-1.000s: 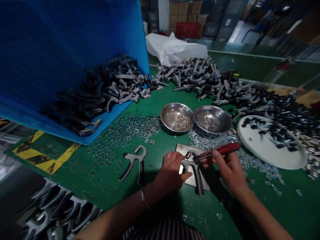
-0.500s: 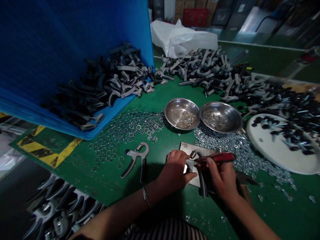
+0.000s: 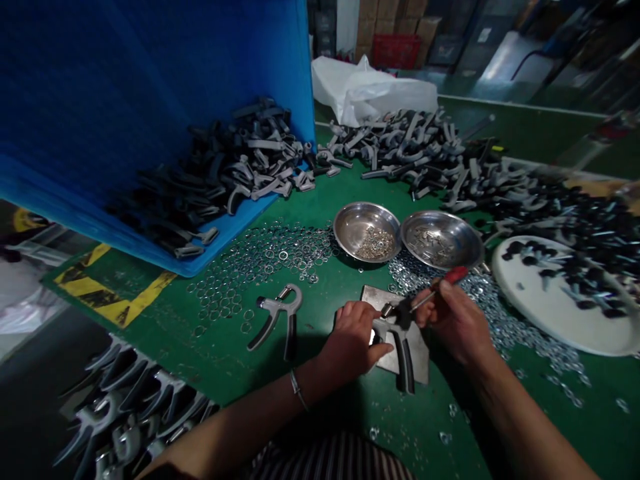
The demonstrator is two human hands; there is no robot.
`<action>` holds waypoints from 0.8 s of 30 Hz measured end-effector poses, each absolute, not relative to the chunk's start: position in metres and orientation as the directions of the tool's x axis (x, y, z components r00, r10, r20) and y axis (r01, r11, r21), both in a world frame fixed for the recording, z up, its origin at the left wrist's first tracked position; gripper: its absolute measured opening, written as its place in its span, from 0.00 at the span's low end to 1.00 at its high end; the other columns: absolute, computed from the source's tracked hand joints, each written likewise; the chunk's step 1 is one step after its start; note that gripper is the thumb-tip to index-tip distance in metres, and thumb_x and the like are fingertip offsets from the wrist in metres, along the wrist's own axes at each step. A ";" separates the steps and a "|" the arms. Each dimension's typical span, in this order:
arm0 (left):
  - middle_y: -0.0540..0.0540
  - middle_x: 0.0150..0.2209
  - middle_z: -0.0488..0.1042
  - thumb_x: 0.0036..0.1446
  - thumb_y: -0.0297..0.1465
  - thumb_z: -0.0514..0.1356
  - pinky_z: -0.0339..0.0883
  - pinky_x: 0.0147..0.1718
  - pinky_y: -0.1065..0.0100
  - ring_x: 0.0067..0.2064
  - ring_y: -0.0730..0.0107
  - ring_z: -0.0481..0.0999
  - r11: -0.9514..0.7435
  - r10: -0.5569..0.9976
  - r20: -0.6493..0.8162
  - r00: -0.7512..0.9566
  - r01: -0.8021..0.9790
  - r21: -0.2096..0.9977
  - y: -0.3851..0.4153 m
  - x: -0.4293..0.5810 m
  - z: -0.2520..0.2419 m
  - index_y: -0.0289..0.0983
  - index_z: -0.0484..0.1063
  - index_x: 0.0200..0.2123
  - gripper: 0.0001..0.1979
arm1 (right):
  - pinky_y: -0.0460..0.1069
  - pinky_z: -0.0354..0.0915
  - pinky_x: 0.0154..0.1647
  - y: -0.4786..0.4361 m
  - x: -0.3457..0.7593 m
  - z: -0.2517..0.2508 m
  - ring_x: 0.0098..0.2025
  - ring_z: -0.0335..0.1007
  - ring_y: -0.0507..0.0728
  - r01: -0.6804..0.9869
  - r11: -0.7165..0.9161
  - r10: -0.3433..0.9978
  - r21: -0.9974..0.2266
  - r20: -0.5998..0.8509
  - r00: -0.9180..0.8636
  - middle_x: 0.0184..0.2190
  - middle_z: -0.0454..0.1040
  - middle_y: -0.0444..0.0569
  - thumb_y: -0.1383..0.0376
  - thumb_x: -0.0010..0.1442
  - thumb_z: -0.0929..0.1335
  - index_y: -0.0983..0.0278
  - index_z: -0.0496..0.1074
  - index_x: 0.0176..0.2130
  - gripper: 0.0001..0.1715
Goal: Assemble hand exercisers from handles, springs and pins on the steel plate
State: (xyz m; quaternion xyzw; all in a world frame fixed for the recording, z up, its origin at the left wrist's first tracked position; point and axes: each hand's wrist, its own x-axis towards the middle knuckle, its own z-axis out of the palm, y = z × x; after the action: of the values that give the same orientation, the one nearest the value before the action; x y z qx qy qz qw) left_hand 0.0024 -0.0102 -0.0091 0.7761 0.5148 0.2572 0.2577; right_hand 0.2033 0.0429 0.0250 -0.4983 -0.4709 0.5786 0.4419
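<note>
A spring grip (image 3: 404, 353) is held on the metal plate (image 3: 421, 353) by the left hand (image 3: 350, 337), one handle projecting past the plate's near edge; a red-handled screwdriver (image 3: 454, 275) is grasped in the right hand (image 3: 461, 321).

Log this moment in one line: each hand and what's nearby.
left hand: holding hand grip on metal plate | right hand: holding screwdriver, shaft toward hand grip | beyond: two metal bowls

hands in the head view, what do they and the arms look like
The left hand and right hand are ungloved. No sleeves show on the left arm or right arm. A thin, silvery bracelet circles the left wrist.
</note>
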 end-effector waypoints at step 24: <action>0.41 0.45 0.76 0.62 0.27 0.60 0.64 0.55 0.58 0.52 0.59 0.72 -0.323 0.937 0.068 0.343 0.775 0.543 0.153 -0.036 0.050 0.35 0.77 0.41 0.06 | 0.61 0.65 0.45 0.103 0.255 0.065 0.42 0.71 0.66 0.852 0.436 0.895 -0.289 0.238 -0.377 0.37 0.77 0.56 0.57 0.65 0.64 0.62 0.77 0.38 0.15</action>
State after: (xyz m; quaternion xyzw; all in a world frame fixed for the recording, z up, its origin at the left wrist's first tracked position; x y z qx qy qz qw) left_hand -0.0356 0.1526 0.0500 0.7911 0.5411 0.1892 0.2136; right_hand 0.2555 0.1033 0.0650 -0.5280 -0.8276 0.0589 0.1815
